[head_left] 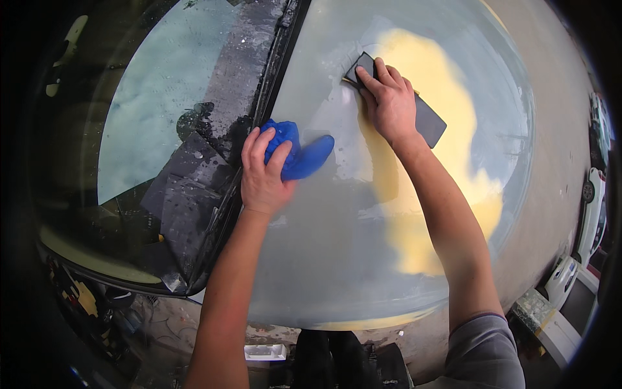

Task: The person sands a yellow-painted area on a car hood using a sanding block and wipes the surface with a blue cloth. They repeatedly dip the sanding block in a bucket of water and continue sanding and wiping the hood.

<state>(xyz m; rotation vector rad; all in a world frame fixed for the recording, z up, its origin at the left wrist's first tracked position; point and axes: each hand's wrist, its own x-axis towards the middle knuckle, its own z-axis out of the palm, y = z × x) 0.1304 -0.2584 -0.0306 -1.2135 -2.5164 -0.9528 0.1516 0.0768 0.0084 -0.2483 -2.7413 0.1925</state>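
Observation:
A grey, wet-looking car panel (304, 253) fills the middle, with a large yellow patch (460, 207) on its right part. My right hand (392, 100) grips a flat, dark rectangular sanding block (427, 122), which appears wrapped in dark paper, and presses it on the panel near the patch's upper left. My left hand (267, 168) has curled fingers around a crumpled blue cloth or pad (310, 159) at the panel's left edge, beside the black trim. Part of the blue thing sticks out rightward over the grey surface.
To the left, a wet windscreen (149, 123) carries several dark sheets (188, 207) near its trim. Concrete floor (544, 181) surrounds the panel, with white cars (589, 214) at the right. A small white tray (264, 352) lies below, near my dark-clothed legs.

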